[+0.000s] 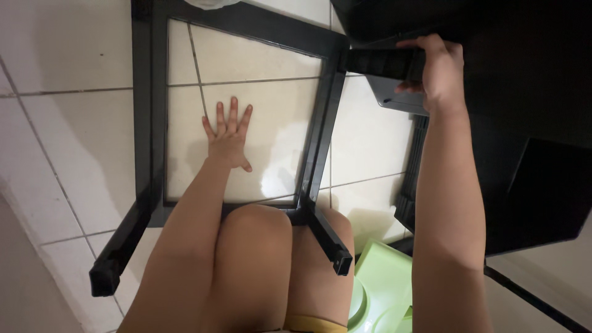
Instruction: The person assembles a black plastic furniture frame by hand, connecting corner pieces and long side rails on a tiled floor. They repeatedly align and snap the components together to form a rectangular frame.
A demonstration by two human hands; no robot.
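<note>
Left hand: fingers spread flat on the floor tile — inside the black frame, holding nothing.
Right hand: fingers wrapped around a black bar.

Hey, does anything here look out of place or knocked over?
Yes. The black frame lies flat on the tiled floor with its legs sticking out sideways, like furniture tipped over. The left hand presses flat on the tiles inside it; the right hand grips another black bar.
</note>
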